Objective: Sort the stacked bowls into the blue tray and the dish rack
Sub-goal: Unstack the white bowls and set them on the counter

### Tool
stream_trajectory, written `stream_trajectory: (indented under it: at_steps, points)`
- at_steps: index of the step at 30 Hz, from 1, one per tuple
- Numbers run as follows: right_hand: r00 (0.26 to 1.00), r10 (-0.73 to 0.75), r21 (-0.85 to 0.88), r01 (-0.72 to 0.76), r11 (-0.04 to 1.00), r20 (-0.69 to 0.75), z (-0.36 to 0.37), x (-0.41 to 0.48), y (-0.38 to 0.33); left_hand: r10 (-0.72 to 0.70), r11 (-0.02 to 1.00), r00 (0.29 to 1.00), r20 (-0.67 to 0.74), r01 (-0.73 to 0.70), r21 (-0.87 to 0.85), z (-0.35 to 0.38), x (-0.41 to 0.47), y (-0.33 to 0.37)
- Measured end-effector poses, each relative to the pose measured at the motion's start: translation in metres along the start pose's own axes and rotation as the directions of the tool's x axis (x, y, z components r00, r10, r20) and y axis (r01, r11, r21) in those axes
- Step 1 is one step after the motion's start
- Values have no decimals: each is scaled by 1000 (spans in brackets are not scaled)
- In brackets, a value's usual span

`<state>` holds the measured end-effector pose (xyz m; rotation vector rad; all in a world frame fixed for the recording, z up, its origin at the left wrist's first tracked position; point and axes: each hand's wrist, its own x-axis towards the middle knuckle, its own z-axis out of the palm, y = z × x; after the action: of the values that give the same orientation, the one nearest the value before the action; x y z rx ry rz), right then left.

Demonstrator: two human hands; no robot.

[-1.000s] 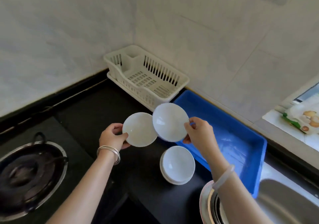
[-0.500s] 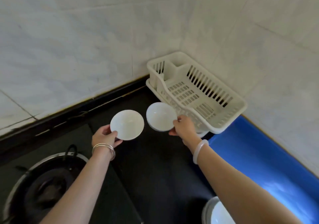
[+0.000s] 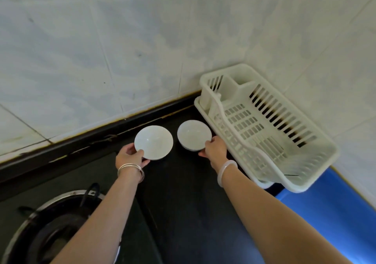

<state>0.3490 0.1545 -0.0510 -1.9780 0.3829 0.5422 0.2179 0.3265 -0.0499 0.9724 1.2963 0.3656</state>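
My left hand (image 3: 130,156) grips the near rim of a white bowl (image 3: 153,142), tilted so its inside faces me, above the black counter. My right hand (image 3: 215,148) pinches the rim of a second white bowl (image 3: 194,134), held just left of the white dish rack (image 3: 270,129). The rack stands in the wall corner with nothing in it. A part of the blue tray (image 3: 333,208) shows at the lower right, behind the rack. The stack of bowls is out of view.
A gas burner (image 3: 50,231) sits at the lower left on the black counter (image 3: 183,202). White tiled walls close the back and the right side.
The view has swung left and the bowl stack has left the frame. Both hands have carried their bowls left, away from the tray; the right one now hangs beside the rack.
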Motion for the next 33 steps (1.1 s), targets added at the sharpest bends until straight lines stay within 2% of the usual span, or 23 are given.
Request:
stream_trajectory:
  at_steps: [5,8,10,13,16,33]
  points:
    - [999,-28,27,27,999,19,8,7,-1,12,1000,1000,-4,-12,-23,0,4,-4]
    - [995,42,86,-49,995,86,7,6,0,-3,997,1000,24,5,-80,-1,2,-8]
    - [988,85,132,-102,986,131,4,6,3,-76,987,996,50,82,-138,-3,0,-12]
    - [986,72,328,-118,937,149,5,6,9,-154,964,983,101,171,-201,-4,-3,-19]
    - [988,58,445,-116,888,143,9,5,9,-149,942,984,99,171,-290,2,-4,-21]
    - [989,59,493,-121,862,138,48,29,-38,-191,866,980,62,198,-459,32,10,-1]
